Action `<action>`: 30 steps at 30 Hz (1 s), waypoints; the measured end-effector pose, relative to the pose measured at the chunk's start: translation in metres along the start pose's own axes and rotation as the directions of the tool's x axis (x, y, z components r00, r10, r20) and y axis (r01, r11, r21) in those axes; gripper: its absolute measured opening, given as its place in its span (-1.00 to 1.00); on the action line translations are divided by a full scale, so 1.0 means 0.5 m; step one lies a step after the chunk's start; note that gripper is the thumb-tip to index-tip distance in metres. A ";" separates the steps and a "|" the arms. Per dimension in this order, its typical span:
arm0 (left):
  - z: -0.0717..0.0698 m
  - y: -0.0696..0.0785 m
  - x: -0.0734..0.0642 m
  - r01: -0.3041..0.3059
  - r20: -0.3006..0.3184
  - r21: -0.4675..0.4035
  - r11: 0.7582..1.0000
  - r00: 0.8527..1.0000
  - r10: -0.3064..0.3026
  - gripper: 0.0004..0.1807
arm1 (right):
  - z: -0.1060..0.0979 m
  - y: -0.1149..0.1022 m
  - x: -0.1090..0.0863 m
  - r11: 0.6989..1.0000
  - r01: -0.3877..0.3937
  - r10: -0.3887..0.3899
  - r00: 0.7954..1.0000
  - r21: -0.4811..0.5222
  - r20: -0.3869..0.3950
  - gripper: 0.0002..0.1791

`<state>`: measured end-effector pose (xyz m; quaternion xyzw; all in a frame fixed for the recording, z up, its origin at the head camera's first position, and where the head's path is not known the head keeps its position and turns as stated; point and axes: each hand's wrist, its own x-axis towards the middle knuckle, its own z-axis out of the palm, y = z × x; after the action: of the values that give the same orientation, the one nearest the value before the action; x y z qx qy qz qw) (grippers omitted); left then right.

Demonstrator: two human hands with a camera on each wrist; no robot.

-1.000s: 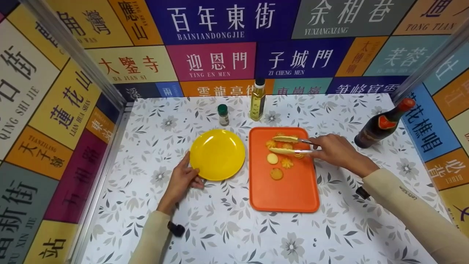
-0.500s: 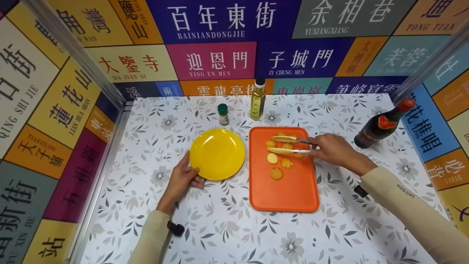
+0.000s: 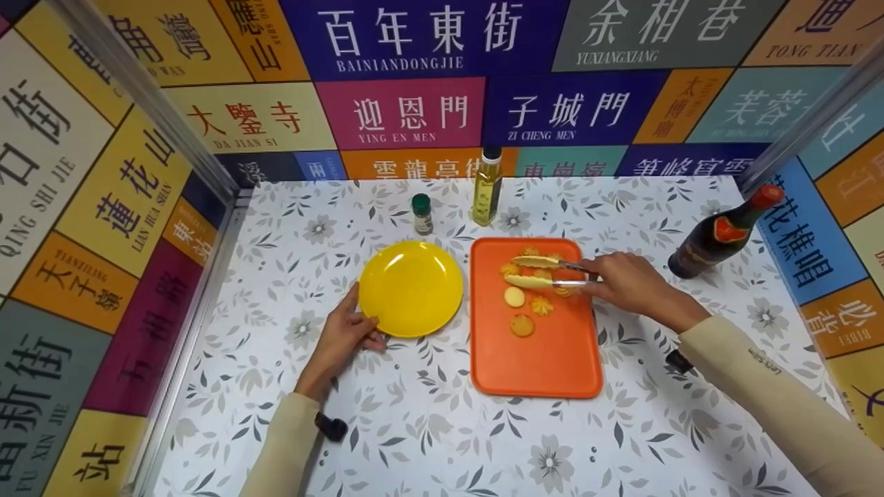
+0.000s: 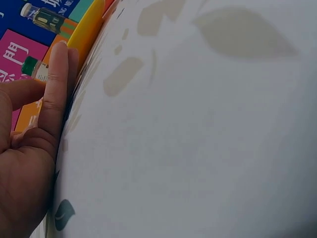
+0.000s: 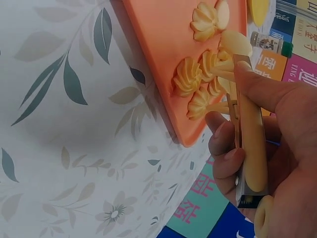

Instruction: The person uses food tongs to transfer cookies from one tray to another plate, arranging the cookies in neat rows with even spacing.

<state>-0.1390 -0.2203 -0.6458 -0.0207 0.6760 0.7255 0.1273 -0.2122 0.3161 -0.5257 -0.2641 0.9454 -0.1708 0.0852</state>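
Observation:
My left hand (image 3: 349, 328) holds the near left rim of a yellow plate (image 3: 411, 290), with a fingertip over the edge. In the left wrist view, the fingers (image 4: 55, 84) lie close to the tabletop. Tongs (image 3: 532, 282) with pale yellow tips and metal arms are in my right hand (image 3: 625, 279). Their two tips stand apart over a cluster of cookies on the orange tray (image 3: 532, 366). Several cookies show there: a swirled one (image 3: 541, 305), a pale round one (image 3: 514, 297) and a browner round one (image 3: 521, 325). Whether the tips touch a cookie, I cannot tell.
Behind the plate stand a small green-capped shaker (image 3: 422, 214) and a bottle of yellow oil (image 3: 487, 190). A dark bottle with a red top (image 3: 722, 235) is at the right. Printed wall panels (image 3: 400, 114) enclose the floral-covered table (image 3: 414, 428).
The tongs have shifted very slightly left over the cookies. Otherwise both hands, the plate and the tray stay almost the same, with a slight shift of the head view.

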 end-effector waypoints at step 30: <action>0.001 0.003 0.000 0.024 -0.023 -0.022 0.999 0.999 -0.025 0.00 | 0.006 -0.035 0.048 0.998 0.029 -0.026 0.998 0.064 -0.056 -0.73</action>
<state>-0.1390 -0.2197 -0.6444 -0.0386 0.6693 0.7308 0.1282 -0.2235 0.2887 -0.5237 -0.2694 0.9377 -0.2095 0.0653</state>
